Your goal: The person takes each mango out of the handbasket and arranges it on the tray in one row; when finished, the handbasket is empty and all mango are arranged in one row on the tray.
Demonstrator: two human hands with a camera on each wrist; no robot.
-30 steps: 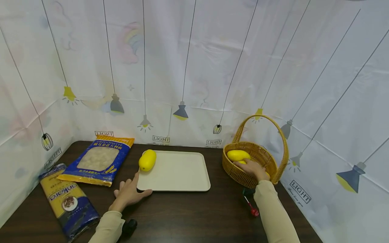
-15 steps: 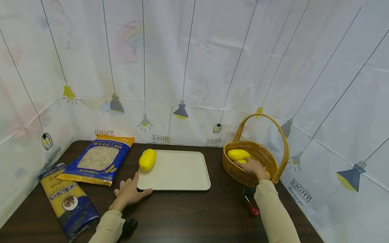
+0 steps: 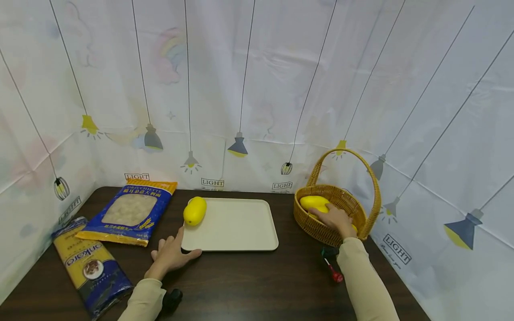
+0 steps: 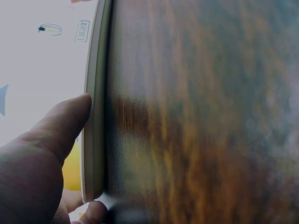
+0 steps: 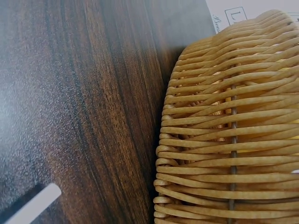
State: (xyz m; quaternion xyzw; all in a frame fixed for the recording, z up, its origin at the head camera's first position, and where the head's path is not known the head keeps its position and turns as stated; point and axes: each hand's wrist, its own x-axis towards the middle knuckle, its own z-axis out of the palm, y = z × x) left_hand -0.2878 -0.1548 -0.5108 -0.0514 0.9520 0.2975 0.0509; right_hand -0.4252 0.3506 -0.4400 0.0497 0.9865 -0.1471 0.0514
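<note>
My right hand [image 3: 335, 219] reaches into the wicker basket [image 3: 313, 234] at the right, its fingers curled over a yellow oval fruit [image 3: 312, 216] that the hand partly hides. Another yellow fruit [image 3: 314, 202] lies in the basket just beyond the fingertips. In the right wrist view the woven basket side [image 5: 224, 140] blocks sight of the fingers. My left hand [image 3: 172, 255] rests at the near left corner of a cream tray [image 3: 237, 227], thumb along the front rim and index finger at the left side. A yellow fruit [image 3: 195, 211] lies at the tray's left edge.
A blue orecchiette bag [image 3: 128, 211] and a yellow-blue Ankara packet [image 3: 91, 267] lie at the left. A red lollipop [image 3: 336, 277] lies before the basket, whose tall handle [image 3: 375, 187] arches above my right hand. A patterned curtain [image 3: 257, 89] stands behind the dark table.
In the basket, my right fingers have shifted slightly up and left, and the yellow shows differently beneath them. The left hand and the tray stay in place.
</note>
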